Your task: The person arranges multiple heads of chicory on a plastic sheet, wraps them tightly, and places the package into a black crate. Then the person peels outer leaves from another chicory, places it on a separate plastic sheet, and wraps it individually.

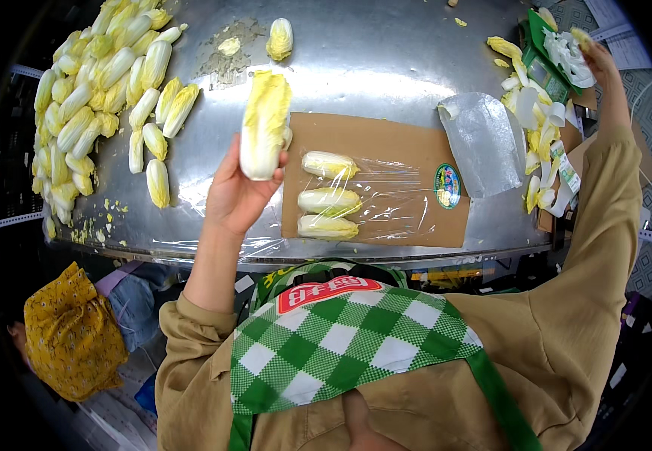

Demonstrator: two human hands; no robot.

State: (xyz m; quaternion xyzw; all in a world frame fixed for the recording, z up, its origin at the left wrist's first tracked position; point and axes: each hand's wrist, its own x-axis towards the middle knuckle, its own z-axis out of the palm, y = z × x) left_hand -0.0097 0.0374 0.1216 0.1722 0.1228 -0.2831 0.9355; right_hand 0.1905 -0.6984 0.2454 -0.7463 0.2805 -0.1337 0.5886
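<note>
My left hand point(242, 191) holds a small napa cabbage point(264, 129) upright above the metal table, fingers around its white base. Part of another pale piece shows behind that hand. At the far right, my right hand point(599, 63) pinches a yellowish leaf piece point(581, 38) over a green box point(547, 70) with crumpled white plastic. In front of me, three napa cabbages point(330, 202) lie in a row in clear plastic bags on a brown cardboard sheet point(382, 135). The bags reach across the sheet towards an oval sticker point(447, 185).
A big heap of napa cabbages point(95, 73) covers the left of the table point(360, 67); a single cabbage point(280, 39) lies at the back. A clear plastic sheet point(484, 144) overlaps the cardboard's right edge. Trimmed leaves point(540, 135) hang over the table's right edge. Another person's yellow clothing point(72, 332) shows lower left.
</note>
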